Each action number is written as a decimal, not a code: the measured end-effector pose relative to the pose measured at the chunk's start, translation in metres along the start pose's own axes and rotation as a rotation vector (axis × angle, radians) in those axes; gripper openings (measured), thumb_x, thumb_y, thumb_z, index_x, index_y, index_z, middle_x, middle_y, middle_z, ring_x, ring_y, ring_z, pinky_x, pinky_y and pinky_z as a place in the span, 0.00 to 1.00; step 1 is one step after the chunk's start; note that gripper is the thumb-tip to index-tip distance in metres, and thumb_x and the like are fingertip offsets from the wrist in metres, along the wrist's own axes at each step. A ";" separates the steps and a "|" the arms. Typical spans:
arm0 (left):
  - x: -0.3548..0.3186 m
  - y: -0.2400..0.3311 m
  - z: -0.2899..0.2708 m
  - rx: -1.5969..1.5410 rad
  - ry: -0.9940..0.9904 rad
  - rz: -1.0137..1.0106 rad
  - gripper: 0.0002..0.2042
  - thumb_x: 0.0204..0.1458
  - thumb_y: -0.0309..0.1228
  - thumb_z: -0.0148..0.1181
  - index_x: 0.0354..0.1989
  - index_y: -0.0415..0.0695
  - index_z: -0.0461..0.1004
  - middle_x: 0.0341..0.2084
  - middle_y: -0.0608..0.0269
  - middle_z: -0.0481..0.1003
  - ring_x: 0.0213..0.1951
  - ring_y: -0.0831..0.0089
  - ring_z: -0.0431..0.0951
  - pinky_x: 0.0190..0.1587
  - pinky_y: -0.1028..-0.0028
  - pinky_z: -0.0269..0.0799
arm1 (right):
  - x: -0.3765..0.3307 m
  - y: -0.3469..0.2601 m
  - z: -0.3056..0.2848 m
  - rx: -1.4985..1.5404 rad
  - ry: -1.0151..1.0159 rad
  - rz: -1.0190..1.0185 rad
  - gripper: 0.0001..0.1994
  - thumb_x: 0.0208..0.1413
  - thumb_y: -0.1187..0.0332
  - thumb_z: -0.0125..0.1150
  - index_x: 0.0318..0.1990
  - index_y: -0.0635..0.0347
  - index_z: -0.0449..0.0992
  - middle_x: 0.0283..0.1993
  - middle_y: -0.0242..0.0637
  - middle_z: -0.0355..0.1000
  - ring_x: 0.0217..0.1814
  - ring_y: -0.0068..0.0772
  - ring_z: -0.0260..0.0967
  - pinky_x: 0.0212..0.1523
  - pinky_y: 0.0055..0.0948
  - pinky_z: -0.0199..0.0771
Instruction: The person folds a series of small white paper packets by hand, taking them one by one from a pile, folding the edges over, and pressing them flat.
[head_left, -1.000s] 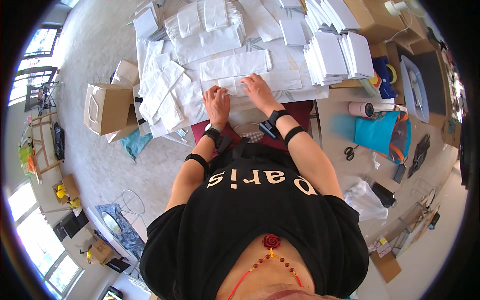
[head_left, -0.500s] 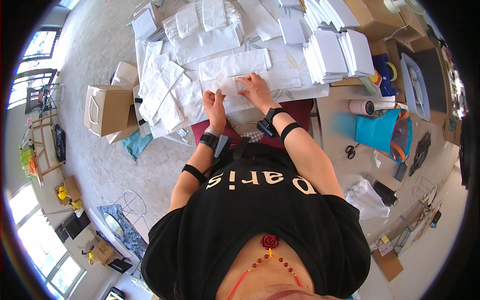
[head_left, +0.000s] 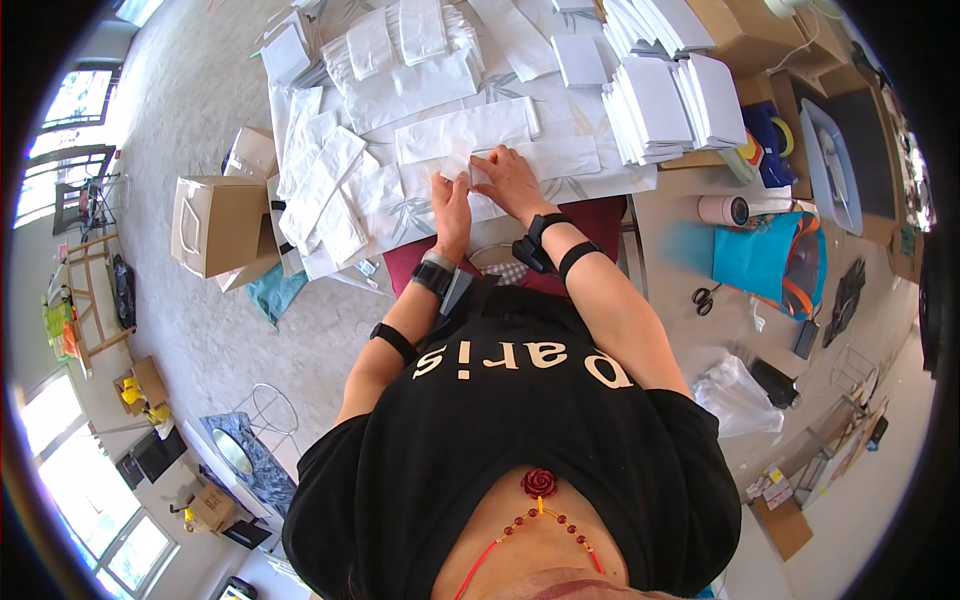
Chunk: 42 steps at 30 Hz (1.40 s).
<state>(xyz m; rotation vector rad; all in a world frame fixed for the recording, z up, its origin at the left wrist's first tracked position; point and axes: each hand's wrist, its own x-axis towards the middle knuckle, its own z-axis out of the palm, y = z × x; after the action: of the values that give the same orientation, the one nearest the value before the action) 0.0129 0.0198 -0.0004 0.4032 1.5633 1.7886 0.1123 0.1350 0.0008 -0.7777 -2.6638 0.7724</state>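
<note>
A long, flat white translucent plastic sleeve (head_left: 565, 157) lies across the near part of the table, in front of both hands. My left hand (head_left: 452, 212) is closed, pinching a thin, raised flap of clear film (head_left: 457, 160) at the sleeve's middle. Close beside it, my right hand (head_left: 512, 183) rests on the sleeve with thumb and forefinger apart, the fingertips near the film. Just beyond lies another flat white sleeve (head_left: 470, 130). What the left fingertips grip is partly hidden by the hand.
Loose white sleeves (head_left: 325, 190) overlap at the table's left, with a larger pile (head_left: 405, 85) behind. Stacked white folded sheets (head_left: 650, 105) stand at the right. A cardboard box (head_left: 222, 225) is left of the table; a blue bag (head_left: 755, 258) and scissors (head_left: 704, 299) lie at right.
My left hand has moved right, closer to my right hand, and the film at its fingertips has shifted with it. The right hand has stayed nearly in place.
</note>
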 end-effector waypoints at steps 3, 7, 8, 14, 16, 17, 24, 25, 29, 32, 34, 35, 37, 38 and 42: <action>0.003 -0.006 -0.001 0.053 0.007 -0.003 0.10 0.67 0.27 0.53 0.52 0.37 0.69 0.47 0.61 0.75 0.48 0.75 0.75 0.50 0.72 0.72 | 0.001 -0.001 -0.002 0.014 -0.016 0.011 0.26 0.51 0.60 0.74 0.60 0.44 0.78 0.49 0.36 0.69 0.52 0.41 0.69 0.55 0.38 0.72; 0.005 -0.004 -0.001 0.190 0.006 0.001 0.09 0.66 0.29 0.55 0.50 0.37 0.70 0.40 0.64 0.74 0.41 0.79 0.71 0.41 0.74 0.68 | 0.001 -0.005 -0.008 0.032 -0.048 0.009 0.29 0.50 0.63 0.75 0.61 0.49 0.76 0.51 0.37 0.70 0.55 0.43 0.69 0.57 0.40 0.71; 0.004 -0.003 0.000 0.204 0.006 0.016 0.09 0.65 0.29 0.56 0.48 0.37 0.70 0.37 0.66 0.72 0.39 0.80 0.69 0.40 0.75 0.67 | 0.002 -0.007 -0.010 0.038 -0.064 0.013 0.29 0.50 0.65 0.74 0.62 0.51 0.75 0.52 0.38 0.70 0.57 0.44 0.68 0.58 0.41 0.71; 0.000 0.010 0.015 0.472 -0.077 0.103 0.18 0.61 0.33 0.64 0.52 0.35 0.69 0.35 0.60 0.73 0.34 0.75 0.70 0.38 0.70 0.70 | -0.016 0.021 -0.013 0.422 0.107 0.115 0.24 0.54 0.74 0.66 0.59 0.67 0.72 0.53 0.48 0.75 0.52 0.47 0.76 0.54 0.41 0.77; 0.000 0.006 0.021 0.613 -0.113 0.363 0.22 0.59 0.35 0.67 0.55 0.35 0.68 0.40 0.53 0.77 0.35 0.70 0.74 0.41 0.68 0.72 | -0.026 0.033 -0.018 0.668 0.153 0.262 0.19 0.60 0.72 0.61 0.58 0.70 0.72 0.48 0.50 0.79 0.41 0.42 0.80 0.47 0.37 0.80; -0.004 0.005 0.022 0.608 -0.130 0.290 0.23 0.59 0.36 0.67 0.56 0.35 0.68 0.43 0.50 0.77 0.38 0.68 0.75 0.43 0.68 0.72 | -0.028 0.038 -0.020 0.722 0.139 0.364 0.19 0.62 0.71 0.60 0.58 0.70 0.72 0.48 0.50 0.79 0.42 0.41 0.80 0.47 0.37 0.80; -0.004 0.013 0.027 0.495 -0.176 0.058 0.29 0.62 0.42 0.64 0.64 0.35 0.65 0.55 0.46 0.75 0.49 0.65 0.77 0.50 0.69 0.72 | -0.028 0.026 -0.036 0.625 0.236 0.584 0.19 0.63 0.63 0.65 0.56 0.65 0.74 0.40 0.40 0.81 0.37 0.31 0.80 0.41 0.30 0.81; -0.003 0.011 0.027 0.456 -0.176 0.053 0.29 0.63 0.42 0.63 0.65 0.35 0.65 0.55 0.47 0.75 0.48 0.66 0.76 0.51 0.69 0.71 | -0.028 0.029 -0.033 0.526 0.268 0.535 0.19 0.61 0.65 0.67 0.55 0.65 0.74 0.38 0.40 0.81 0.36 0.32 0.81 0.40 0.31 0.80; -0.005 0.020 0.027 0.342 -0.153 -0.006 0.25 0.68 0.41 0.57 0.64 0.35 0.66 0.57 0.52 0.74 0.50 0.68 0.75 0.53 0.69 0.71 | -0.029 0.034 -0.025 0.367 0.352 0.458 0.15 0.55 0.73 0.65 0.49 0.66 0.73 0.33 0.46 0.80 0.36 0.49 0.80 0.40 0.42 0.79; 0.006 0.006 0.005 0.260 -0.037 0.039 0.22 0.69 0.39 0.54 0.63 0.34 0.69 0.56 0.54 0.75 0.51 0.70 0.74 0.55 0.69 0.70 | -0.030 0.032 -0.022 0.360 0.370 0.440 0.15 0.55 0.74 0.64 0.50 0.65 0.73 0.32 0.46 0.79 0.35 0.50 0.79 0.40 0.43 0.78; 0.008 0.008 -0.004 0.242 0.066 0.044 0.21 0.70 0.38 0.53 0.63 0.34 0.70 0.56 0.54 0.75 0.54 0.69 0.75 0.57 0.70 0.70 | -0.031 0.031 -0.022 0.369 0.370 0.459 0.15 0.55 0.74 0.63 0.50 0.65 0.73 0.32 0.46 0.79 0.36 0.50 0.79 0.40 0.44 0.78; 0.009 0.008 -0.006 0.283 0.073 0.090 0.21 0.70 0.38 0.53 0.63 0.34 0.70 0.56 0.54 0.75 0.54 0.70 0.74 0.58 0.70 0.69 | -0.031 0.031 -0.022 0.374 0.369 0.468 0.15 0.55 0.74 0.63 0.50 0.65 0.73 0.32 0.45 0.79 0.36 0.50 0.79 0.40 0.44 0.77; 0.005 0.019 -0.002 0.364 0.081 0.180 0.21 0.70 0.37 0.52 0.63 0.34 0.70 0.56 0.54 0.75 0.56 0.71 0.74 0.60 0.71 0.68 | -0.031 0.034 -0.020 0.351 0.378 0.474 0.15 0.54 0.74 0.64 0.50 0.64 0.73 0.32 0.45 0.78 0.36 0.51 0.78 0.40 0.45 0.77; 0.000 0.025 -0.002 0.398 0.034 0.099 0.21 0.70 0.35 0.51 0.65 0.35 0.69 0.62 0.48 0.73 0.63 0.60 0.72 0.66 0.67 0.65 | -0.032 0.036 -0.019 0.340 0.383 0.477 0.15 0.54 0.74 0.64 0.50 0.64 0.73 0.31 0.45 0.78 0.36 0.51 0.78 0.40 0.45 0.77; -0.001 0.011 -0.017 0.860 -0.132 0.438 0.24 0.68 0.33 0.52 0.70 0.36 0.64 0.70 0.42 0.62 0.72 0.50 0.61 0.72 0.59 0.57 | -0.030 0.033 -0.019 0.317 0.380 0.469 0.16 0.54 0.73 0.64 0.50 0.64 0.72 0.32 0.46 0.77 0.36 0.52 0.77 0.40 0.47 0.76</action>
<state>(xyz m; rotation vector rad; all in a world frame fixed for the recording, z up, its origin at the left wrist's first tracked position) -0.0009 0.0067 0.0064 1.3185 2.2083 1.2321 0.1580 0.1492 -0.0049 -1.3249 -1.9814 1.0039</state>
